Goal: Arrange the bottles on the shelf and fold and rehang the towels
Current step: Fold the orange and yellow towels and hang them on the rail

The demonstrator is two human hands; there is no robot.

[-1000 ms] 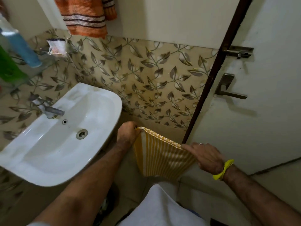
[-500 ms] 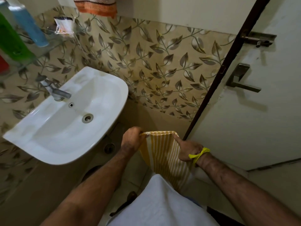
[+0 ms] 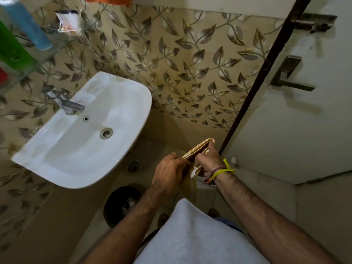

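Note:
A yellow-and-white striped towel (image 3: 198, 149) is folded together between my hands, below and right of the sink. My left hand (image 3: 169, 172) grips its near side. My right hand (image 3: 207, 159), with a yellow band at the wrist, grips the folded top edge. The towel's lower part hangs blurred between my forearms. On the glass shelf (image 3: 55, 44) at the upper left stand a blue bottle (image 3: 26, 25), a green bottle (image 3: 11, 48) and a red item (image 3: 2, 75) cut off by the frame. An orange striped towel (image 3: 108, 0) hangs at the top edge, mostly out of view.
A white sink (image 3: 91, 130) with a tap (image 3: 66, 103) sits left. A small sachet (image 3: 67, 20) hangs by the shelf. The white door (image 3: 304, 121), with handle (image 3: 289, 77) and latch (image 3: 316, 21), is on the right. Floor drains (image 3: 122, 202) lie below the sink.
My hands came together, folding the stretched yellow towel in half, and the towel is now bunched between them. The view tilted downward.

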